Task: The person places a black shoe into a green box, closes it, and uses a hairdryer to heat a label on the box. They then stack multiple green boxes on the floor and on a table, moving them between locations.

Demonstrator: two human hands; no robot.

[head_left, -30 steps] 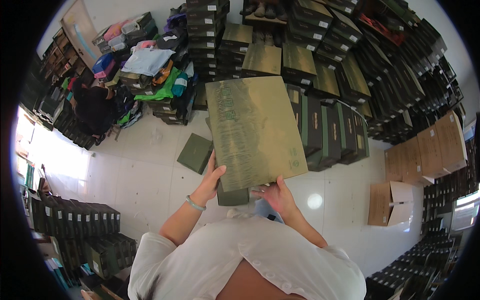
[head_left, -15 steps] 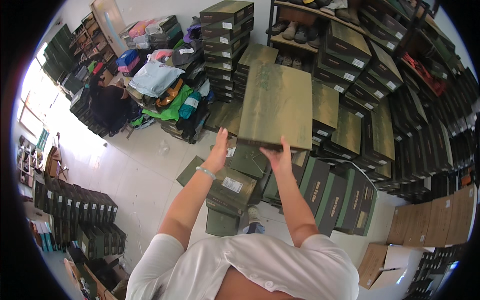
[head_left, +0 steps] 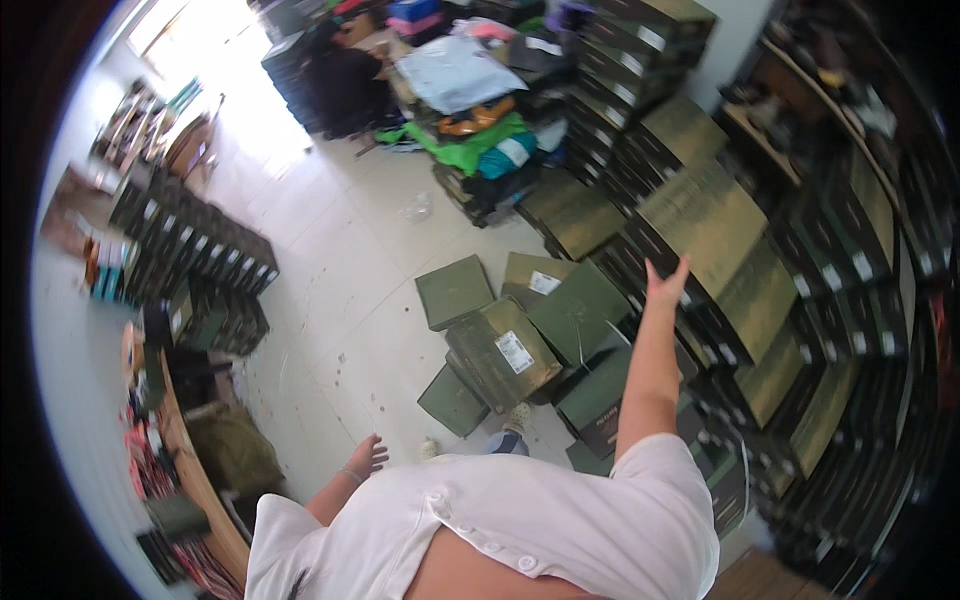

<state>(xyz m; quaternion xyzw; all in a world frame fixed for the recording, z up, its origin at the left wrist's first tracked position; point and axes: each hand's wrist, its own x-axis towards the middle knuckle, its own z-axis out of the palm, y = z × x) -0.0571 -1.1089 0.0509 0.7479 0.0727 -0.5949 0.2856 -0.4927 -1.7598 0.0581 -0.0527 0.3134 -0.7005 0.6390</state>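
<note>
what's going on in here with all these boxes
Someone in a white shirt has their right hand out at the edge of a box on a stack; whether it touches is hard to tell. Their left hand is low, open and empty. Green boxes lie loosely on the floor in front, and another person in dark clothes is by a pile of bags.

1. Right hand, right of centre: arm outstretched, thumb and fingers parted, at the front of an olive-topped box; contact unclear
2. Left hand, below centre, to the left: fingers spread, pale bracelet at wrist
3. Brown-green carton, centre: white label on top, green boxes around it
4. Heap of wrapped bundles, upper centre: pale, green, teal, orange
5. Person, upper left: dark clothing
6. Row of dark boxes, left: white labels
</note>
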